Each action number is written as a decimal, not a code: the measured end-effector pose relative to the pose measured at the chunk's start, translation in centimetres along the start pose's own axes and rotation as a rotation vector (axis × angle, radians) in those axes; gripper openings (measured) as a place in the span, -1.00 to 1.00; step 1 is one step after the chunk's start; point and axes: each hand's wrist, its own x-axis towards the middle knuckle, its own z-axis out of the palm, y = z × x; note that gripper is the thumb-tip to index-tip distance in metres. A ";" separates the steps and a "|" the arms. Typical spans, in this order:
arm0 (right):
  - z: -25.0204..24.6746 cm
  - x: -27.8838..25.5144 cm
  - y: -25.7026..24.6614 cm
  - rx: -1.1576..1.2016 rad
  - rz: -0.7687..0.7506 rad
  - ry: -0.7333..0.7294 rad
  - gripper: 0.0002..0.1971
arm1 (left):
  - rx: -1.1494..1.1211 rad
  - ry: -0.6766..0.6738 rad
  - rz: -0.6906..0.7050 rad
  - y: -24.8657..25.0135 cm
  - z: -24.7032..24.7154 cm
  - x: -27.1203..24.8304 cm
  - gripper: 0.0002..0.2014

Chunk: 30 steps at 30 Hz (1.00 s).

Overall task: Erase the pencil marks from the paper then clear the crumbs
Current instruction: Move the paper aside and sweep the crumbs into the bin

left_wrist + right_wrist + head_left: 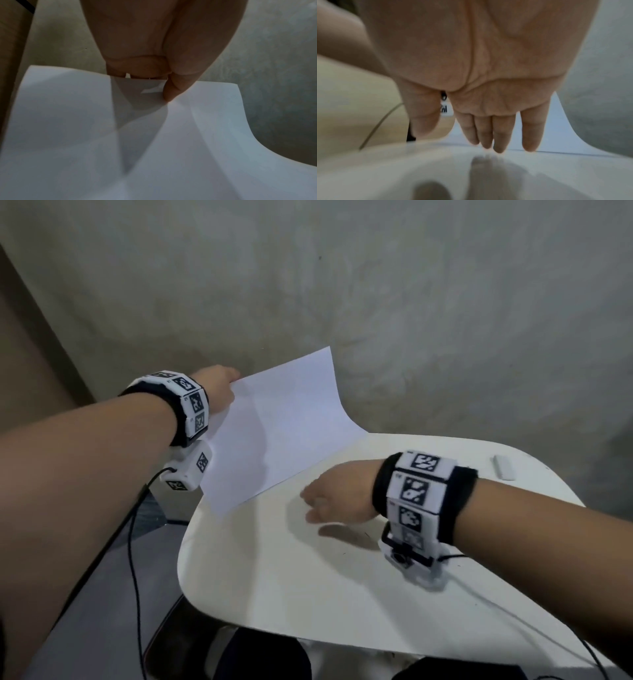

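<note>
A white sheet of paper (281, 422) is tilted up off the white table (308, 594), with its lower right corner still on the table's far edge. My left hand (222, 385) pinches the sheet's left edge; in the left wrist view the thumb (169, 93) presses on top of the paper (171, 155). My right hand (329, 498) hovers palm down just over the table, near the paper's lower edge. In the right wrist view its fingers (498, 135) are straight and hold nothing. A small white eraser (503, 467) lies at the table's far right.
The table has rounded corners and stops short of a grey wall (411, 302). Cables (133, 559) hang from both wrist cameras. Tiny dark specks (368, 534) lie on the table near my right wrist. The floor (96, 611) is on the left.
</note>
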 end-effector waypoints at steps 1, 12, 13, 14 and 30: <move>0.5 0.4 -0.2 -0.070 0.011 -0.034 -0.42 | 0.013 -0.007 0.001 0.3 0.2 0.0 -0.66; 0.6 -3.5 6.4 0.010 0.288 -0.104 -0.48 | 0.117 -0.084 -0.021 2.1 3.3 0.6 -0.57; 1.4 -3.4 6.8 -0.015 0.318 -0.165 -0.40 | 0.126 -0.087 -0.029 2.4 3.6 0.7 -0.57; 2.2 -3.3 6.8 -0.012 0.284 -0.222 -0.35 | 0.137 -0.093 -0.035 2.6 3.9 0.7 -0.59; 2.1 -5.8 3.1 0.319 -0.009 -0.275 -0.44 | 0.105 -0.169 -0.052 4.0 6.1 0.5 -0.63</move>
